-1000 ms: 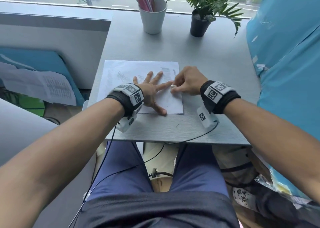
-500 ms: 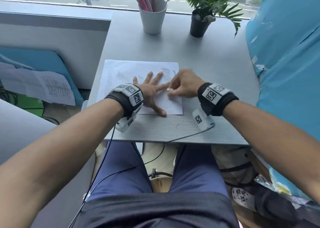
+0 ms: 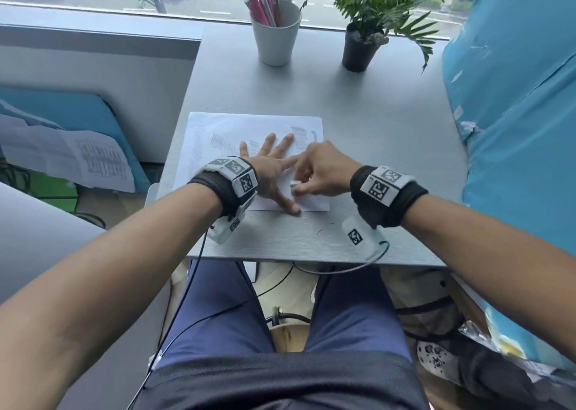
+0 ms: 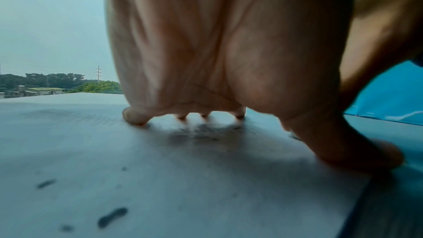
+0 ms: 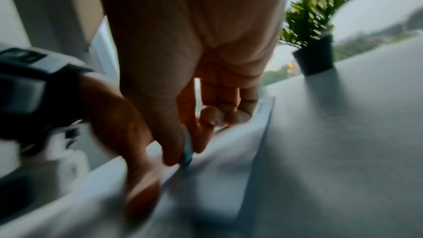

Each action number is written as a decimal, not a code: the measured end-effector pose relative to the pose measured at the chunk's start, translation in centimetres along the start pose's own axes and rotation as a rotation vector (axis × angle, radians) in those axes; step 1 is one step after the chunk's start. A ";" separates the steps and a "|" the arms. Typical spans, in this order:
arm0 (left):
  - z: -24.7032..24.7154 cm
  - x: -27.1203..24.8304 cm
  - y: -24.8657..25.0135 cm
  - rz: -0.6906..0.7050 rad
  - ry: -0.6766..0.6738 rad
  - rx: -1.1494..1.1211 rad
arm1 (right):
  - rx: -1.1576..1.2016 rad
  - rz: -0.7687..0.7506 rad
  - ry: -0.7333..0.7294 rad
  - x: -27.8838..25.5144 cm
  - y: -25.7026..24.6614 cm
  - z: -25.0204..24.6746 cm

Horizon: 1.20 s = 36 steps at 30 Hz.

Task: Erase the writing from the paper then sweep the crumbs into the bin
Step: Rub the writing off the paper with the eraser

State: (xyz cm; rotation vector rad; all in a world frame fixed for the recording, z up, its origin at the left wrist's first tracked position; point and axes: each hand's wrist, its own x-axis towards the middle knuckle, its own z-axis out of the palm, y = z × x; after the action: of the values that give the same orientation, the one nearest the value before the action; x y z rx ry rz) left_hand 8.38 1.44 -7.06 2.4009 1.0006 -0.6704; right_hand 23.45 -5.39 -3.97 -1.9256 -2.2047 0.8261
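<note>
grey desk (image 3: 358, 104) stands by a window; paper (image 3: 218, 129) lies flat near its front edge and serves as landmark. left hand (image 3: 271, 168) rests on the paper's middle, fingers spread and straight, judged to pin the sheet against sliding. right hand (image 3: 321, 172) sits at the paper's right part, thumb and fingers pinching a small white eraser (image 3: 294, 184) held low on the sheet, just beside the left thumb, judged to suit short rubbing strokes. dark crumbs (image 4: 112, 217) lie on the paper behind the left hand. cup (image 3: 276, 35) and plant (image 3: 358, 48) stand well beyond the paper. no bin identified. erasing judged under way; sweeping not yet done.
</note>
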 end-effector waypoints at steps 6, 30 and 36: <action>-0.1 -0.3 0.3 -0.006 0.003 0.000 | -0.003 0.060 0.085 0.6 0.2 -0.4; -0.1 -0.5 0.3 -0.020 0.002 -0.010 | 0.022 0.120 0.186 1.8 1.0 -1.3; -0.1 -0.3 0.2 -0.004 0.014 -0.009 | 0.049 0.069 0.146 2.1 1.5 -1.3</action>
State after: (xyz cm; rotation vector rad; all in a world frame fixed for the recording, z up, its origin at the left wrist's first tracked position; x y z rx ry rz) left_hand 8.39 1.21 -6.81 2.3991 1.0126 -0.6503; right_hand 24.92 -2.90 -4.15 -1.9813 -2.0269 0.7171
